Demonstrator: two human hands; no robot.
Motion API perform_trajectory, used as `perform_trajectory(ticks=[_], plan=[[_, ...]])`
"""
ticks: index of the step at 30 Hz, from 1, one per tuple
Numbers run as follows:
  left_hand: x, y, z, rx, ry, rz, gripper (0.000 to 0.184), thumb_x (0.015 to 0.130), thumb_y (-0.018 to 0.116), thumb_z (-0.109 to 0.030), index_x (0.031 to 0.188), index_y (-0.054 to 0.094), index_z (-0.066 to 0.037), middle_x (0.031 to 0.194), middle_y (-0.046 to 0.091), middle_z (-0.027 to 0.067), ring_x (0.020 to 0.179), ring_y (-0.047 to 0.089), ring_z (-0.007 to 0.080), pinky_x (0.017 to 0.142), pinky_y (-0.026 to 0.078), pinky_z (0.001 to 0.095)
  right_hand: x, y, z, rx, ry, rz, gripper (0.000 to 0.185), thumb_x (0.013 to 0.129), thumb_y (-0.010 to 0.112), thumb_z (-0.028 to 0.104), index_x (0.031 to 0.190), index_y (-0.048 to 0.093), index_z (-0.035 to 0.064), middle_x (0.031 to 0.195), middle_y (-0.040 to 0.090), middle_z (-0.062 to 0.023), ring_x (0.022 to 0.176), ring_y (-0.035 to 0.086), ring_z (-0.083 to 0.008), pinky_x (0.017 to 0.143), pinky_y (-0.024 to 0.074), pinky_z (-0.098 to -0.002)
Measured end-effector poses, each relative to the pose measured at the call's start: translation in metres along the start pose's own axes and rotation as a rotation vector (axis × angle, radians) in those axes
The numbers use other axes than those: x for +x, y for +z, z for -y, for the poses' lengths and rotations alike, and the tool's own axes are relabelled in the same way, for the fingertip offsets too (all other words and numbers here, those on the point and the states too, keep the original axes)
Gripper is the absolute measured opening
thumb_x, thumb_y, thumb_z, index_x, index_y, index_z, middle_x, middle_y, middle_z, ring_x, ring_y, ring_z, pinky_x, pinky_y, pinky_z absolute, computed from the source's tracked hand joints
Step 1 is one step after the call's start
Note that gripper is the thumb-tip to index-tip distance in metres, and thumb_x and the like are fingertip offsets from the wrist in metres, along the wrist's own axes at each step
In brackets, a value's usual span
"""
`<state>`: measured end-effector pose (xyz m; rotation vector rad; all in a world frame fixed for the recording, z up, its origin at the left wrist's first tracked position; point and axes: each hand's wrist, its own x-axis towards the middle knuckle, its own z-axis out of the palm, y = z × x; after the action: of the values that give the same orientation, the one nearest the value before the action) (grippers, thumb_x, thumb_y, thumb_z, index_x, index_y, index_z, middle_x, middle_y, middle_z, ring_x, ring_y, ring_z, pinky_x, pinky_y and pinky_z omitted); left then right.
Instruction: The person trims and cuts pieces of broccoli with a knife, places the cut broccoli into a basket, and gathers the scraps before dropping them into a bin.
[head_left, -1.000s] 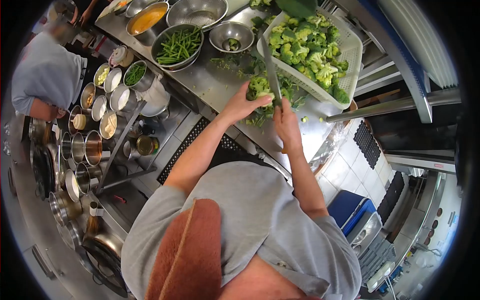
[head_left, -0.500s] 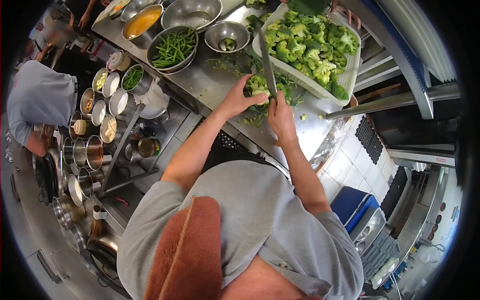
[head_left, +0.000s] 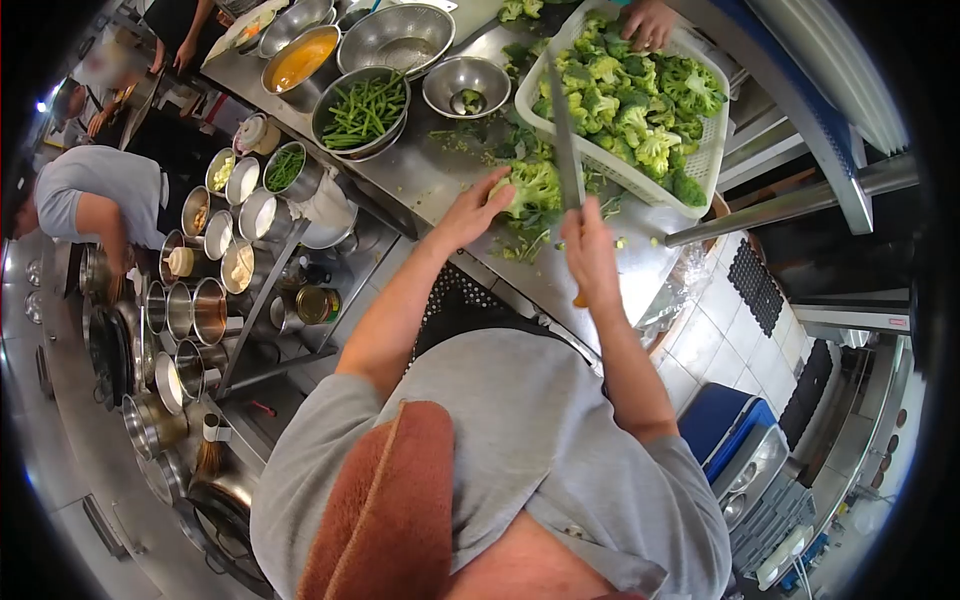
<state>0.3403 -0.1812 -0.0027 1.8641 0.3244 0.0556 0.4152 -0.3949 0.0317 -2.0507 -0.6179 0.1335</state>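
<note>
My left hand (head_left: 472, 212) is closed against the side of a green broccoli head (head_left: 533, 188) on the steel counter, its thumb on the near side. My right hand (head_left: 592, 250) grips the handle of a long, wide-bladed knife (head_left: 565, 140). The blade points away from me, just right of the broccoli head, and hides part of the basket's left edge. Leaves and small trimmings (head_left: 520, 243) lie around the head. Beyond it stands a white plastic basket (head_left: 715, 150) full of cut broccoli florets (head_left: 630, 115).
Another person's hand (head_left: 650, 22) reaches into the basket's far side. Left on the counter are a bowl of green beans (head_left: 362, 112), a small steel bowl (head_left: 466, 82) and a colander (head_left: 398, 38). A steel rail (head_left: 790, 200) runs at right. A co-worker (head_left: 110, 190) bends over at left.
The knife and my right hand have shifted right, away from my left hand, exposing more of the broccoli head. The other person's hand has moved over the florets. The view has shifted slightly.
</note>
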Motion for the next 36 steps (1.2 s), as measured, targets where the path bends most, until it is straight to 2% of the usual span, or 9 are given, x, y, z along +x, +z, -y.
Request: perform_trajectory(ticks=[5, 7, 10, 11, 13, 17, 19, 32, 36], plan=[[-0.011, 0.020, -0.027, -0.014, -0.324, -0.069, 0.077, 0.095, 0.053, -0.059, 0.150, 0.038, -0.007, 0.147, 0.039, 0.0332, 0.136, 0.044, 0.0384, 0.110, 0.038, 0.0417, -0.017, 0.009, 0.005, 0.095, 0.012, 0.079, 0.020, 0.099, 0.050, 0.010, 0.118, 0.047, 0.0045, 0.074, 0.061, -0.0277, 0.070, 0.062, -0.0480, 0.059, 0.0449, -0.0519], [-0.009, 0.030, -0.021, 0.333, 0.044, -0.381, 0.072, 0.095, 0.056, -0.057, 0.146, 0.045, -0.007, 0.149, 0.037, 0.0330, 0.135, 0.045, 0.0379, 0.109, 0.039, 0.0406, -0.017, 0.002, 0.011, 0.106, 0.039, 0.068, 0.020, 0.099, 0.049, 0.009, 0.118, 0.047, 0.0042, 0.073, 0.061, -0.0270, 0.069, 0.062, -0.0478, 0.060, 0.0452, -0.0516], [0.005, 0.017, -0.015, 0.502, 0.385, -0.219, 0.069, 0.093, 0.061, -0.052, 0.141, 0.049, -0.004, 0.151, 0.034, 0.0295, 0.133, 0.047, 0.0384, 0.107, 0.041, 0.0429, -0.014, -0.003, 0.012, 0.089, 0.001, 0.016, 0.019, 0.099, 0.049, 0.008, 0.117, 0.047, 0.0035, 0.072, 0.060, -0.0252, 0.067, 0.062, -0.0451, 0.059, 0.0458, -0.0496], [0.009, 0.014, -0.013, 0.500, 0.379, -0.219, 0.069, 0.093, 0.061, -0.052, 0.141, 0.049, -0.004, 0.151, 0.034, 0.0295, 0.133, 0.047, 0.0384, 0.107, 0.041, 0.0429, -0.014, -0.002, 0.012, 0.104, 0.054, 0.022, 0.019, 0.099, 0.048, 0.008, 0.117, 0.047, 0.0035, 0.072, 0.060, -0.0248, 0.067, 0.063, -0.0440, 0.060, 0.0461, -0.0490], [0.018, 0.008, -0.015, 0.303, 0.214, -0.007, 0.063, 0.093, 0.064, -0.048, 0.132, 0.054, 0.000, 0.150, 0.039, 0.0242, 0.132, 0.048, 0.0360, 0.106, 0.043, 0.0421, -0.015, -0.001, 0.011, 0.120, 0.102, 0.029, 0.019, 0.099, 0.048, 0.008, 0.117, 0.047, 0.0035, 0.072, 0.060, -0.0244, 0.067, 0.063, -0.0428, 0.060, 0.0464, -0.0483], [0.016, 0.011, 0.010, 0.194, 0.188, -0.059, 0.053, 0.098, 0.059, -0.044, 0.126, 0.055, 0.000, 0.139, 0.049, 0.0153, 0.124, 0.053, 0.0280, 0.101, 0.047, 0.0387, -0.018, -0.001, 0.010, 0.101, 0.053, 0.033, 0.020, 0.099, 0.048, 0.009, 0.119, 0.047, 0.0042, 0.073, 0.061, -0.0247, 0.068, 0.064, -0.0428, 0.060, 0.0466, -0.0491], [0.005, 0.017, 0.021, -0.593, -0.055, -0.027, 0.044, 0.102, 0.055, -0.041, 0.124, 0.055, -0.003, 0.127, 0.055, 0.0088, 0.116, 0.055, 0.0185, 0.098, 0.049, 0.0356, -0.016, 0.002, 0.010, 0.102, 0.053, 0.035, 0.021, 0.099, 0.048, 0.009, 0.119, 0.046, 0.0041, 0.074, 0.061, -0.0258, 0.068, 0.064, -0.0441, 0.060, 0.0464, -0.0500], [0.003, 0.023, 0.013, -0.598, -0.116, -0.075, 0.043, 0.103, 0.052, -0.043, 0.121, 0.055, -0.004, 0.117, 0.055, 0.0040, 0.109, 0.053, 0.0132, 0.095, 0.049, 0.0340, 0.010, 0.015, 0.035, 0.006, -0.194, 0.017, 0.027, 0.097, 0.049, 0.004, 0.124, 0.047, 0.0015, 0.078, 0.062, -0.0320, 0.074, 0.061, -0.0520, 0.063, 0.0454, -0.0581], [0.006, 0.019, 0.013, -0.550, -0.091, -0.049, 0.043, 0.103, 0.052, -0.043, 0.122, 0.054, -0.004, 0.117, 0.054, 0.0043, 0.107, 0.052, 0.0124, 0.092, 0.049, 0.0319, 0.017, 0.031, 0.007, -0.234, -0.159, 0.165, 0.032, 0.097, 0.046, 0.007, 0.129, 0.044, 0.0013, 0.076, 0.062, -0.0323, 0.073, 0.061, -0.0521, 0.064, 0.0461, -0.0605]])
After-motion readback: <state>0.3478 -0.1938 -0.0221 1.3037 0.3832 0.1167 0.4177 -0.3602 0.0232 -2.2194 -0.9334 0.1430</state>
